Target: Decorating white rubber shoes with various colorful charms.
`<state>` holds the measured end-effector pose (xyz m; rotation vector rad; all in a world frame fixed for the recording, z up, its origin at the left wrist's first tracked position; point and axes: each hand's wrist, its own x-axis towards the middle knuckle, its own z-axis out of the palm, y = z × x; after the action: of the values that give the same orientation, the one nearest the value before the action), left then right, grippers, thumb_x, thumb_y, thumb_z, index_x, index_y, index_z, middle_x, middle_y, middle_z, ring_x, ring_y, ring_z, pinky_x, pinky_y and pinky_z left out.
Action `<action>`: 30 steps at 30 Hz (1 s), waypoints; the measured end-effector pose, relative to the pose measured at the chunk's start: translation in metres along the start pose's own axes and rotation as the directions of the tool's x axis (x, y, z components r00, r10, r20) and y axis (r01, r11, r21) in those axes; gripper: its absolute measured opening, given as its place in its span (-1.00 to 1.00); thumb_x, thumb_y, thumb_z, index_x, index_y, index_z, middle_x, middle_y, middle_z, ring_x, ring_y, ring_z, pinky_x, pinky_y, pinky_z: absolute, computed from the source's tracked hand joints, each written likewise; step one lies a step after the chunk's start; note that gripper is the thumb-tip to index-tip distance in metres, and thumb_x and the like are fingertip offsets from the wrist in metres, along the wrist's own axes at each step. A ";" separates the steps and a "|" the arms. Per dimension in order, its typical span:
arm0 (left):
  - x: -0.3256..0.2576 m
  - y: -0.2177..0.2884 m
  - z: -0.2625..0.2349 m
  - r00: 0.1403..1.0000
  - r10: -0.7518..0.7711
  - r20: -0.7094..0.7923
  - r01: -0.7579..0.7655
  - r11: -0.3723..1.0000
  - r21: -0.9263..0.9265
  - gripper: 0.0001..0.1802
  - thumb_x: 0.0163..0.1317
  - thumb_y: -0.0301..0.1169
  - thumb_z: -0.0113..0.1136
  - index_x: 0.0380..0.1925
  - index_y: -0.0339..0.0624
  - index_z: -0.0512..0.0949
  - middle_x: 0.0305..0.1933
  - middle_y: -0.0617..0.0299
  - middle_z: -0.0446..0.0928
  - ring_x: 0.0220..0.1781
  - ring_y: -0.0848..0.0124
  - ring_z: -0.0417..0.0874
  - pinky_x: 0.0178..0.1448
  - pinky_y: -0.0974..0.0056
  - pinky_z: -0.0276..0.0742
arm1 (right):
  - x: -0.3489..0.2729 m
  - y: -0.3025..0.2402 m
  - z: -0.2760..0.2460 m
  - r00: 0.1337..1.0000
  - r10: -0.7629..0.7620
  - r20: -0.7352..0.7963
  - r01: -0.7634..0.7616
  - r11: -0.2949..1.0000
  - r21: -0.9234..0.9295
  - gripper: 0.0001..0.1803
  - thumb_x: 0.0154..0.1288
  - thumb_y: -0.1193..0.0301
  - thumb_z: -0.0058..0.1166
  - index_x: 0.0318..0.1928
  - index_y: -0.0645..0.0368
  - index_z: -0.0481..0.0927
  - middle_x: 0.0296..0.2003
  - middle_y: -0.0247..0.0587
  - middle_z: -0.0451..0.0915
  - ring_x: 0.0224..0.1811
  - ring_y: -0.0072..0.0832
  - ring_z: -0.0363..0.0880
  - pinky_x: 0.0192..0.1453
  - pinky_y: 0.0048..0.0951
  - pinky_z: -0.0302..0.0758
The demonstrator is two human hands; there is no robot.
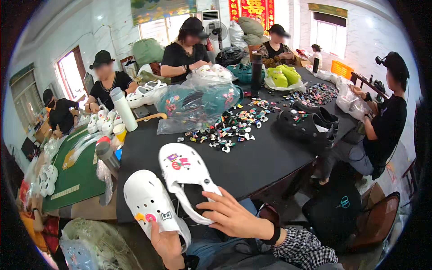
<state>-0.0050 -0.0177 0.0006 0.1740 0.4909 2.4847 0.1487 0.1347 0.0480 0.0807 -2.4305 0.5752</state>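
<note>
White clogs (171, 193) in both hands' grip

Plenty of bare black tabletop (252, 162) is left open right past the two white clogs (184, 173), so that stretch can be crossed freely. Further in, the way is blocked by a scatter of small charms (229, 128), a bulging plastic bag (198, 103) and black clogs (308, 123). The left edge is crowded by a white bottle (123, 108) and cups (119, 131).
</note>
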 end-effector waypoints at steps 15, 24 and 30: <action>0.016 -0.009 0.016 0.998 0.030 -0.046 -0.029 0.999 0.014 -0.53 0.34 -0.41 0.03 0.24 -0.27 0.28 0.26 0.03 0.38 0.26 0.20 0.41 0.33 0.10 0.32 | 0.022 0.011 -0.012 0.996 -0.052 0.075 0.051 0.999 0.013 -0.45 -0.02 0.42 0.28 0.03 0.16 0.39 0.20 -0.06 0.30 0.41 -0.08 0.09 0.44 0.14 0.00; 0.026 -0.006 0.014 0.998 0.023 -0.058 -0.019 0.998 0.060 -0.55 0.34 -0.46 0.03 0.23 -0.22 0.30 0.20 0.07 0.45 0.20 0.21 0.49 0.24 0.12 0.44 | 0.029 0.042 -0.043 0.996 0.092 -0.015 -0.087 0.975 0.206 -0.55 0.18 0.44 0.16 0.10 0.17 0.44 0.14 0.00 0.40 0.24 -0.07 0.34 0.29 -0.22 0.33; 0.021 -0.010 0.012 0.997 0.042 -0.061 -0.039 0.998 0.055 -0.54 0.34 -0.48 0.03 0.24 -0.20 0.29 0.19 0.08 0.45 0.19 0.23 0.51 0.22 0.13 0.48 | 0.050 0.140 -0.061 0.935 0.339 -0.101 -0.351 0.926 -0.139 -0.83 0.18 0.48 0.08 -0.21 0.23 0.58 -0.27 -0.01 0.58 -0.20 -0.10 0.57 -0.12 -0.16 0.50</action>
<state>-0.0140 0.0054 0.0086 0.1292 0.5863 2.5245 0.1163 0.2909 0.0666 -0.4364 -2.4203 0.5268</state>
